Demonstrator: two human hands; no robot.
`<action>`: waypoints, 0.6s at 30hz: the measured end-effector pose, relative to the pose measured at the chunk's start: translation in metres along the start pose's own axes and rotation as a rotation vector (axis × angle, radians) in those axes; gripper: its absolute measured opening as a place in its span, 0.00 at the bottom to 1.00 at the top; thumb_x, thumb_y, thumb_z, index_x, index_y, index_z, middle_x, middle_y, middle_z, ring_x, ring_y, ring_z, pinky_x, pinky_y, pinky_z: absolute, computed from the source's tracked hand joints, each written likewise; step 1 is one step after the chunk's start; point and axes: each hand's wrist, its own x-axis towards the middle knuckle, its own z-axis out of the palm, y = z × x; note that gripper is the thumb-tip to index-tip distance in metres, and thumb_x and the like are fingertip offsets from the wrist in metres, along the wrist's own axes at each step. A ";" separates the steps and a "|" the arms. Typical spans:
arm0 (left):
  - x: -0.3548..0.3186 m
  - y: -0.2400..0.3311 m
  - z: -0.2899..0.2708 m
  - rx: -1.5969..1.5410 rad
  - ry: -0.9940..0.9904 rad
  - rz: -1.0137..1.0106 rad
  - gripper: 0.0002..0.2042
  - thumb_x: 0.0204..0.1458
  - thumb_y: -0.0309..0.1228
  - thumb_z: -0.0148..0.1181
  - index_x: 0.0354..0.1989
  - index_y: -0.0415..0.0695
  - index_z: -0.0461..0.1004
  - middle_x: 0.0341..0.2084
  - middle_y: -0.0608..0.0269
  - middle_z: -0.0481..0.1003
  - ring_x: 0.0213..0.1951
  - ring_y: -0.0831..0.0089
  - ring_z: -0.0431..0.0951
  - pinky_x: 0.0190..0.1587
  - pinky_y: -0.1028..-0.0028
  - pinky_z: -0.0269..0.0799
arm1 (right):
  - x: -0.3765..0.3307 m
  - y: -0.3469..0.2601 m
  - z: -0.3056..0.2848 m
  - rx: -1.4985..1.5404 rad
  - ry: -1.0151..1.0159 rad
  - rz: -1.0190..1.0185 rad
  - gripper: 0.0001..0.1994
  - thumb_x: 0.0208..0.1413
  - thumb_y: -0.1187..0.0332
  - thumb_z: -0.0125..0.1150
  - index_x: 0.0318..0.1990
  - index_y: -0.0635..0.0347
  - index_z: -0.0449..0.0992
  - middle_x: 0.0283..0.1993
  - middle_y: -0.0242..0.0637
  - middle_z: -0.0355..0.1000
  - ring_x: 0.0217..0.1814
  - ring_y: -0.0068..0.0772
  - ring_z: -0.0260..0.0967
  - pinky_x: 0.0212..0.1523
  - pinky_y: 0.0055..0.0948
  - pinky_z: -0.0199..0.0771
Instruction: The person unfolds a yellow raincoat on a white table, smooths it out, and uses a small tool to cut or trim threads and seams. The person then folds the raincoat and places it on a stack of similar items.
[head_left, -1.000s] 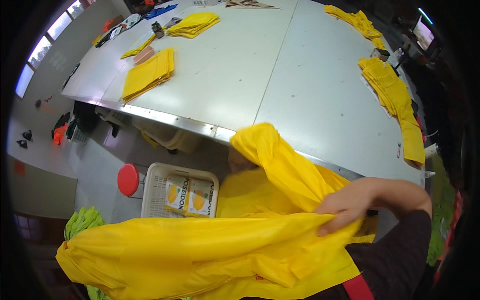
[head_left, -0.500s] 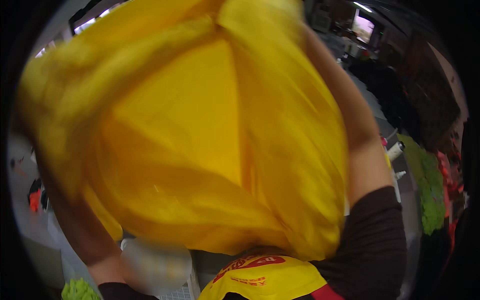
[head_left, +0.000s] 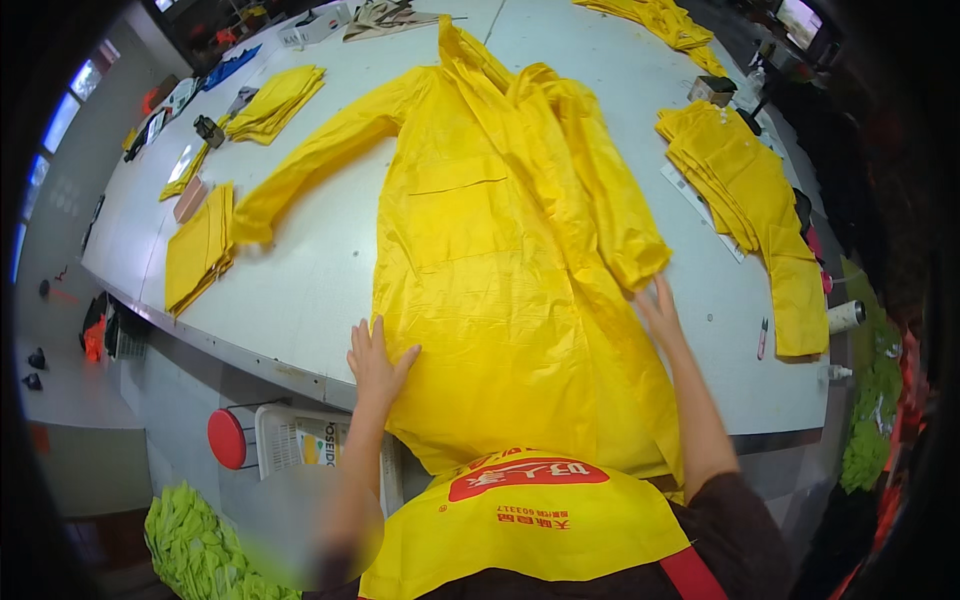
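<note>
Yellow raincoat point(head_left: 500, 260) lies spread flat on the grey desk point(head_left: 330, 270), filling the centre of the frame; hood end toward the top, hem hanging over the near desk edge at bottom centre. One sleeve stretches out toward the upper left; the other is folded in along the garment's right side, cuff ending at centre right.

Left hand point(head_left: 375, 362): flat, palm down, fingers spread wide, pressing the raincoat's lower left edge near the desk rim. No grip, nothing held.

Right hand point(head_left: 658, 310): open, fingers extended, resting on the raincoat's right edge just below the folded sleeve cuff. No grip, nothing held.

Surroundings: stack of folded yellow garments point(head_left: 745, 190) at the right of the frame, one piece trailing toward the near edge. Smaller folded yellow pile point(head_left: 200, 245) at left, another point(head_left: 278, 100) at upper left. Pen point(head_left: 762, 338) on the desk at right, apart from the right hand. Below the desk edge, lower left: white basket point(head_left: 290, 450), red round lid point(head_left: 227, 438) just beside it, green heap point(head_left: 195, 530) on the floor.
</note>
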 end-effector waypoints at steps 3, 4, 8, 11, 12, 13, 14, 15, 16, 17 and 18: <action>-0.014 -0.008 0.018 -0.049 0.024 -0.145 0.36 0.44 0.47 0.61 0.58 0.41 0.56 0.58 0.44 0.55 0.61 0.47 0.50 0.58 0.52 0.48 | -0.092 0.062 0.000 -0.110 0.067 0.205 0.40 0.49 0.56 0.58 0.63 0.68 0.45 0.66 0.50 0.46 0.68 0.44 0.44 0.64 0.36 0.46; -0.013 -0.010 0.019 -0.101 -0.002 -0.165 0.36 0.43 0.47 0.61 0.58 0.41 0.57 0.57 0.44 0.55 0.60 0.47 0.51 0.58 0.52 0.47 | -0.109 0.039 0.003 -0.154 0.120 0.203 0.41 0.48 0.57 0.59 0.63 0.68 0.44 0.63 0.51 0.51 0.65 0.46 0.49 0.62 0.36 0.51; -0.011 0.001 0.025 -0.110 0.045 -0.141 0.36 0.40 0.49 0.63 0.56 0.41 0.59 0.55 0.45 0.57 0.58 0.49 0.53 0.58 0.54 0.49 | -0.140 -0.002 0.020 -0.404 0.090 0.290 0.32 0.48 0.59 0.59 0.57 0.69 0.56 0.50 0.54 0.66 0.52 0.53 0.63 0.51 0.39 0.63; -0.017 0.014 0.022 0.151 0.172 0.124 0.35 0.39 0.48 0.64 0.54 0.42 0.61 0.53 0.46 0.58 0.57 0.50 0.55 0.57 0.54 0.50 | -0.137 0.014 0.027 -0.536 0.064 0.254 0.25 0.49 0.61 0.58 0.50 0.69 0.64 0.43 0.52 0.70 0.45 0.52 0.67 0.45 0.39 0.66; -0.020 0.018 0.025 0.070 0.141 0.259 0.34 0.39 0.47 0.64 0.54 0.42 0.61 0.54 0.46 0.59 0.57 0.51 0.55 0.58 0.53 0.50 | -0.132 0.012 0.024 -0.529 0.011 0.315 0.22 0.50 0.62 0.58 0.48 0.69 0.66 0.43 0.50 0.70 0.45 0.49 0.67 0.44 0.37 0.66; -0.022 0.026 0.033 -0.015 0.110 0.391 0.34 0.39 0.47 0.64 0.54 0.42 0.62 0.54 0.47 0.59 0.57 0.52 0.56 0.58 0.52 0.50 | -0.131 0.015 0.021 -0.523 -0.044 0.376 0.20 0.50 0.62 0.58 0.46 0.68 0.68 0.42 0.48 0.71 0.44 0.46 0.68 0.43 0.36 0.67; -0.025 0.036 0.038 -0.099 0.083 0.516 0.33 0.39 0.46 0.64 0.53 0.42 0.62 0.54 0.47 0.59 0.57 0.52 0.56 0.58 0.52 0.50 | -0.132 0.017 0.024 -0.234 -0.043 0.418 0.20 0.51 0.62 0.57 0.47 0.68 0.67 0.42 0.46 0.71 0.44 0.43 0.68 0.43 0.34 0.67; -0.026 0.050 0.043 -0.235 -0.045 0.661 0.32 0.40 0.44 0.63 0.53 0.43 0.63 0.54 0.49 0.60 0.58 0.53 0.56 0.58 0.51 0.48 | -0.134 0.021 0.029 0.055 -0.040 0.452 0.19 0.52 0.62 0.56 0.47 0.68 0.67 0.42 0.44 0.71 0.44 0.39 0.68 0.43 0.32 0.67; -0.025 0.069 0.046 -0.373 -0.172 0.801 0.31 0.41 0.43 0.62 0.53 0.44 0.63 0.54 0.51 0.61 0.58 0.54 0.56 0.59 0.50 0.47 | -0.139 0.020 0.034 0.344 -0.035 0.478 0.19 0.53 0.63 0.55 0.47 0.67 0.67 0.42 0.41 0.71 0.44 0.36 0.68 0.43 0.30 0.67; -0.027 0.088 0.047 -0.271 -0.158 0.941 0.29 0.42 0.41 0.62 0.54 0.44 0.63 0.53 0.53 0.62 0.58 0.54 0.56 0.59 0.51 0.47 | -0.144 0.013 0.043 0.356 -0.014 0.481 0.19 0.54 0.63 0.55 0.48 0.67 0.67 0.42 0.39 0.71 0.44 0.33 0.67 0.44 0.29 0.67; -0.028 0.106 0.051 -0.165 -0.141 1.080 0.28 0.43 0.40 0.61 0.54 0.45 0.64 0.53 0.54 0.62 0.58 0.54 0.57 0.60 0.53 0.47 | -0.147 0.003 0.059 0.368 0.007 0.483 0.18 0.55 0.63 0.54 0.48 0.67 0.67 0.42 0.38 0.70 0.44 0.31 0.67 0.44 0.28 0.67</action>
